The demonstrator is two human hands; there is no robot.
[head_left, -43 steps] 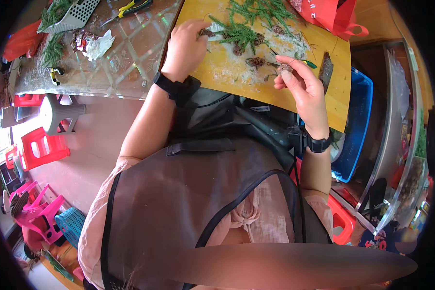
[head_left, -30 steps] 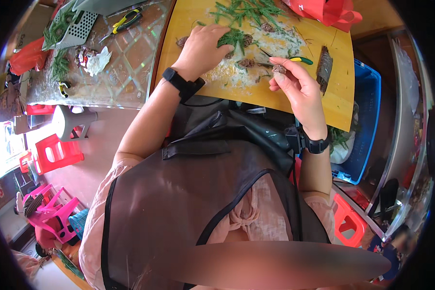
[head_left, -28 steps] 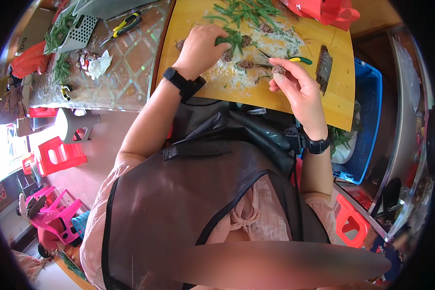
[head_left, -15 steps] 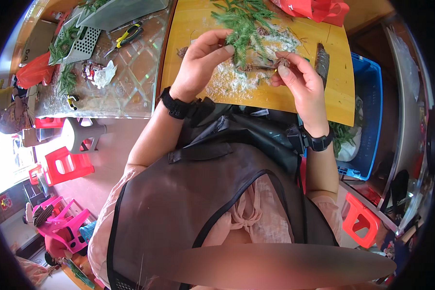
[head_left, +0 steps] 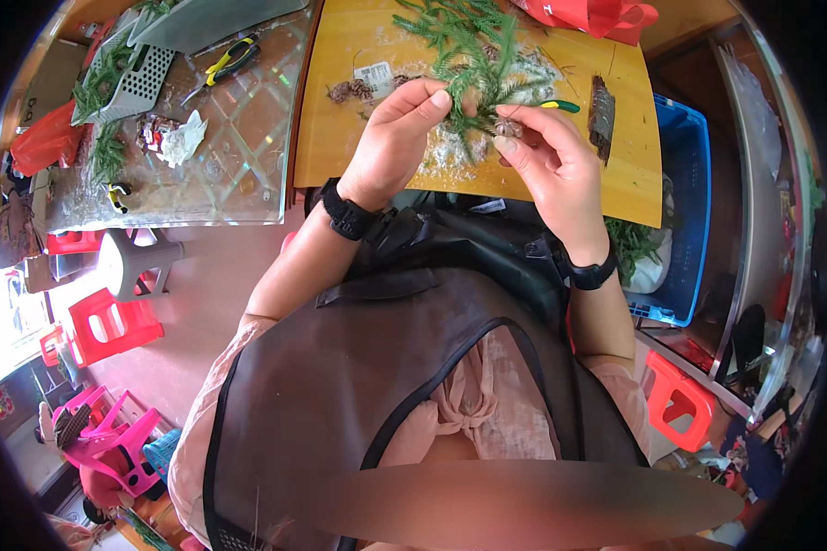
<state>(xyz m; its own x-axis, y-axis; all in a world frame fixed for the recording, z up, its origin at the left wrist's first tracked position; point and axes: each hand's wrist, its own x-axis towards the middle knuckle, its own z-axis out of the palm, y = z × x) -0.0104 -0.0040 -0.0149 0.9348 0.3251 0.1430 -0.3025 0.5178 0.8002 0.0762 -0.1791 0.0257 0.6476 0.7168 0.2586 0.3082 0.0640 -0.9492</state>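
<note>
My left hand (head_left: 397,138) pinches a green artificial pine branch (head_left: 473,69) between thumb and fingers. Its needled sprigs spread over the yellow table (head_left: 340,147). Close by, my right hand (head_left: 556,170) grips a small brown pine cone (head_left: 508,128) at its fingertips, right against the lower sprigs. Whether the cone is fixed to the branch is hidden. White flakes (head_left: 450,156) lie scattered beneath. Past my right fingers a yellow-and-green tool handle (head_left: 560,106) shows; the rest of that tool is covered.
Left of my left hand lie brown pine cones (head_left: 351,90) and a white label (head_left: 374,78). A bark piece (head_left: 602,119) rests at right, beside a blue crate (head_left: 698,184). On the left table are yellow-black pliers (head_left: 225,66) and a grey basket (head_left: 147,83). A red bag (head_left: 606,18) sits at the back.
My right hand has brought the pine cone left and slightly down, closer to the branch and my left hand. The tool handle and white label have come into view. The whole view has shifted a little.
</note>
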